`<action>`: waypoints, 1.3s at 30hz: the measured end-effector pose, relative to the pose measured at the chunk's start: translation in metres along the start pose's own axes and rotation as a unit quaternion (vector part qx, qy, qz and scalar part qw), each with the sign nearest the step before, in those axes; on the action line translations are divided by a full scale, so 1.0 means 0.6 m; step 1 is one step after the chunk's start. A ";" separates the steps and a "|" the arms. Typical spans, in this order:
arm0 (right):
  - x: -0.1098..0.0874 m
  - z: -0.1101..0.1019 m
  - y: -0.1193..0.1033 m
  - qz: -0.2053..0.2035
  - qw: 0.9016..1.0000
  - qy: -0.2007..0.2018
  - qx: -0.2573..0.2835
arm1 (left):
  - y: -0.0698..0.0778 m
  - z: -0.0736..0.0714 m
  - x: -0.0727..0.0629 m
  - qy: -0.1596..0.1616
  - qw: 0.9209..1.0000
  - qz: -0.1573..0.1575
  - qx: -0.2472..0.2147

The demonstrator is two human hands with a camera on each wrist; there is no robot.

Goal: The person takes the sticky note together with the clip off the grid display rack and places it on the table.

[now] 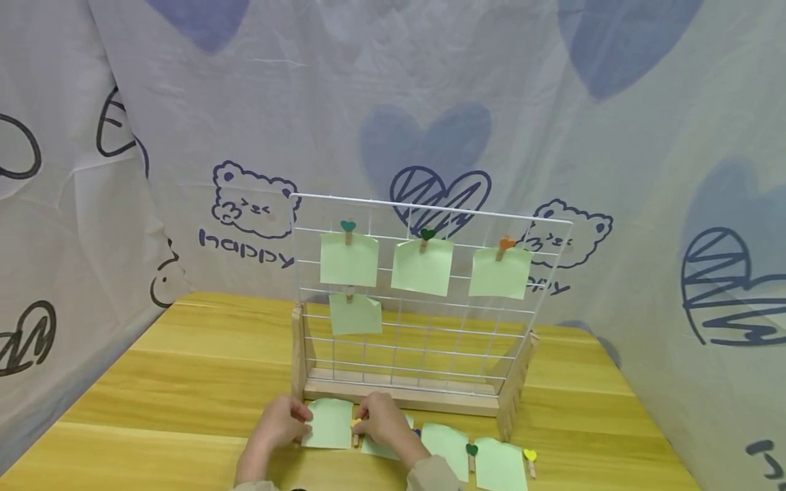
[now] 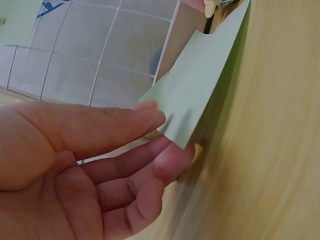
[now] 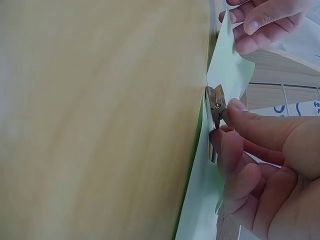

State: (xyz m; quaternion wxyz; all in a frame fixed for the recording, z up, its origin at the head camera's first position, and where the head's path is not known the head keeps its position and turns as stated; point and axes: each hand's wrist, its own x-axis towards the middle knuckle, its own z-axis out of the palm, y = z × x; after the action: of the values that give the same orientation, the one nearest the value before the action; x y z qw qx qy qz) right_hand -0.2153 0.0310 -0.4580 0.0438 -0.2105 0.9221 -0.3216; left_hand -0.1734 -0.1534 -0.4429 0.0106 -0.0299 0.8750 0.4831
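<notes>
Pale-green, a paper note (image 1: 330,425) is sitting just before the wire grid rack (image 1: 430,401), the left hand (image 1: 282,423) pinching its left edge. Beside it, the right hand (image 1: 384,419) is pinching a yellow-heart wooden clothespin (image 1: 355,440) and partly blocking a second note (image 1: 376,449). Further right, two notes (image 1: 446,450) are lying on the surface (image 1: 589,423); above, four clipped notes (image 1: 348,260) are hanging.

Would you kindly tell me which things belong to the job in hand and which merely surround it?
Job, it seems:
note pinched by the left hand
clip pinched by the right hand
loose notes
loose clips
wire-and-wood rack
four clipped notes

Just around:
table
patterned cloth
</notes>
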 end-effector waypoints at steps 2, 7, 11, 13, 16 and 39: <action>0.000 -0.001 -0.001 0.001 1.000 -0.004 0.001 | -0.001 -0.001 0.000 -0.003 1.000 0.000 0.001; -0.001 -0.004 -0.004 0.002 1.000 -0.015 0.023 | -0.002 -0.006 -0.001 -0.010 1.000 -0.004 0.005; -0.004 -0.007 -0.006 0.011 0.999 -0.022 0.049 | -0.002 -0.008 -0.003 -0.013 1.000 -0.006 -0.004; -0.006 -0.008 -0.006 0.013 0.998 -0.023 0.054 | -0.001 -0.009 -0.004 -0.016 1.000 -0.006 -0.006; -0.007 -0.013 -0.006 0.007 0.998 -0.021 0.050 | 0.000 -0.011 -0.005 -0.018 1.000 -0.009 -0.009; -0.004 -0.063 -0.025 -0.027 0.999 -0.017 0.025 | 0.041 -0.008 0.002 0.006 0.999 0.044 -0.025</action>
State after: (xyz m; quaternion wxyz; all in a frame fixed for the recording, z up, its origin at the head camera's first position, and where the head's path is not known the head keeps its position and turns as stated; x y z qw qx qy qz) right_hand -0.2157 0.0433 -0.4195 0.0557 -0.2397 0.9069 -0.3421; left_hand -0.1761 -0.1444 -0.4195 -0.0168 0.0057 0.8632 0.5045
